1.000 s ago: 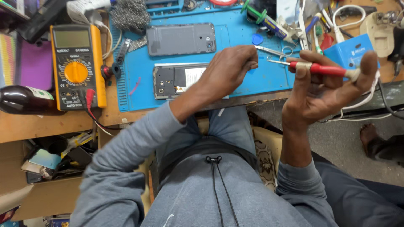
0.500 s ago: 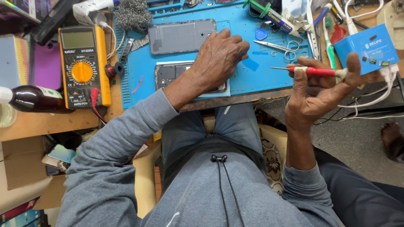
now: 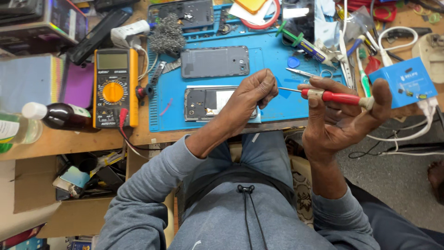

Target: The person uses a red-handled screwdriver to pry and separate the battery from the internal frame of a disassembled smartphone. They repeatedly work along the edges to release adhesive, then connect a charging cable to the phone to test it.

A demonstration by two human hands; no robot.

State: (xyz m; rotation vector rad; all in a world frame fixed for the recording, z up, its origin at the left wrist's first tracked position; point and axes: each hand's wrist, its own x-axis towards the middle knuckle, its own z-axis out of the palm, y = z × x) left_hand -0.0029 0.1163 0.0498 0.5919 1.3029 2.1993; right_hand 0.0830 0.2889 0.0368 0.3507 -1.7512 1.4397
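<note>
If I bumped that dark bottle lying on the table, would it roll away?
Probably. The dark round bottle with a white cap lies on its side on the wooden table, so it could roll. The yellow multimeter beside it might stop it. It looks like breakable glass.

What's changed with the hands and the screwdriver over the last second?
The left hand came off the opened phone and moved to the metal tip of the red-handled screwdriver. The right hand still holds the screwdriver level. The grey phone back cover and yellow multimeter stayed put.

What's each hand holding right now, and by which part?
Right hand holds a red-handled screwdriver by its handle; left hand pinches its metal tip.
</note>
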